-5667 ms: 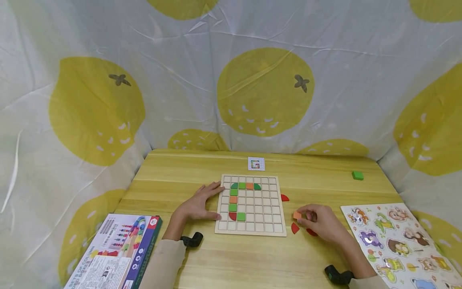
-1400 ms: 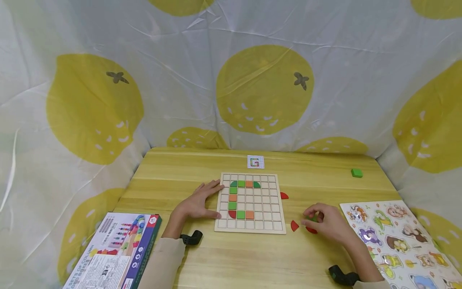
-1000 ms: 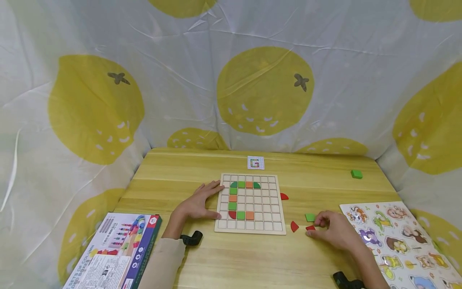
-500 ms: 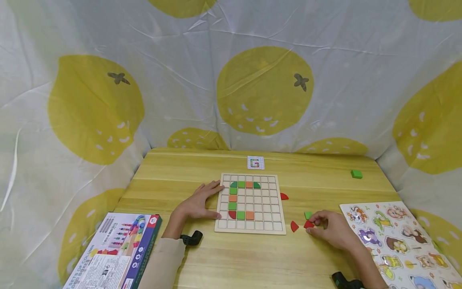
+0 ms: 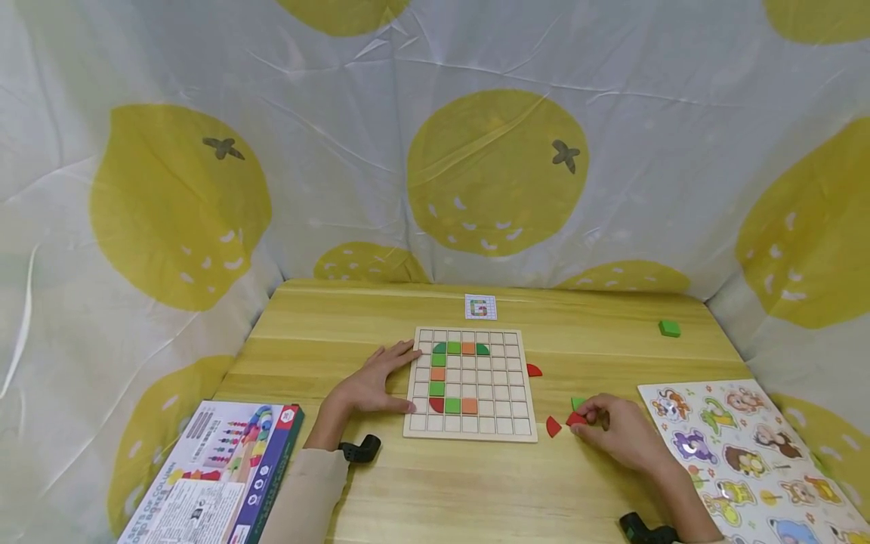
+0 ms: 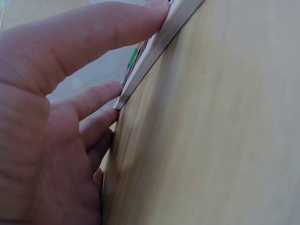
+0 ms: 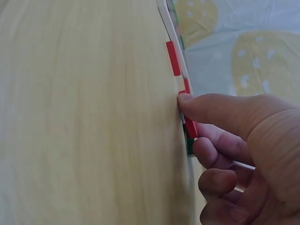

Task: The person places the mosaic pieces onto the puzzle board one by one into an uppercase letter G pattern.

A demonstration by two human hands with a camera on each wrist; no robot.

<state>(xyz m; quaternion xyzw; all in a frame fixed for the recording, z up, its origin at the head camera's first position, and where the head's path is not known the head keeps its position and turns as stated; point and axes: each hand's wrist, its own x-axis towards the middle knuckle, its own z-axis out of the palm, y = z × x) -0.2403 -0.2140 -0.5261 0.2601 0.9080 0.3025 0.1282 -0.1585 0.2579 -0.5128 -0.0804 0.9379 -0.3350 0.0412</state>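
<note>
My left hand lies at the left edge of a wooden grid board, thumb and fingertips resting on its rim with the fingers stretched out. Green, orange and red tiles form a C-like outline on the board. To the right of it, my right hand pinches a red quarter-circle tile between thumb and fingers. In the right wrist view that red tile stands out under the thumb tip. A green square tile lies just behind it, partly covered by the fingers. Another red quarter-circle tile lies to the left.
A third red tile sits against the board's right edge. Behind the board lies a small pattern card. Green blocks are at the back right. An animal picture board lies on the right, a printed box on the left.
The orange tile once in my right hand now sits in the board's lower row. My right hand has since taken a red tile and shifted it slightly left. The left hand stays put.
</note>
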